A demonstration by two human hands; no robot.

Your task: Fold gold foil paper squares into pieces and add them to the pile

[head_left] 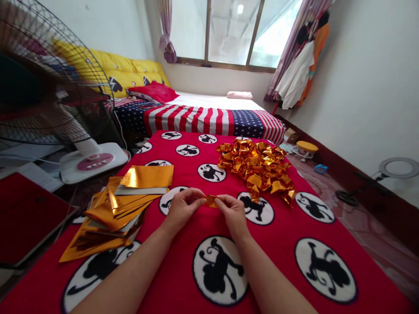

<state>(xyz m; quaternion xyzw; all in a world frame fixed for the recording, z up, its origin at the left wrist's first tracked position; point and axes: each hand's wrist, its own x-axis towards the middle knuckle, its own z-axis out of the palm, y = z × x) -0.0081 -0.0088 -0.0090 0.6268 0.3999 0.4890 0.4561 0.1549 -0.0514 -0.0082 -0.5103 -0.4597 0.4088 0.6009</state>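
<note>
A small folded piece of gold foil paper (211, 201) is stretched between my two hands, above the red cloth with round monkey prints (265, 270). My left hand (185, 207) pinches its left end with thumb and forefinger. At the other end, my right hand (233, 211) has the same kind of pinch. Left of my hands lies a loose, fanned stack of flat gold foil sheets (149, 176), some with pale undersides showing. Beyond my right hand sits a heap of folded gold foil pieces (257, 163).
A fan (94, 161) with blurred blades stands at the left, near a dark red board (29, 218). Behind the cloth is a bed with a striped, starred cover (193, 120). On the floor at right are a yellow stool (307, 146) and a ring light (399, 167).
</note>
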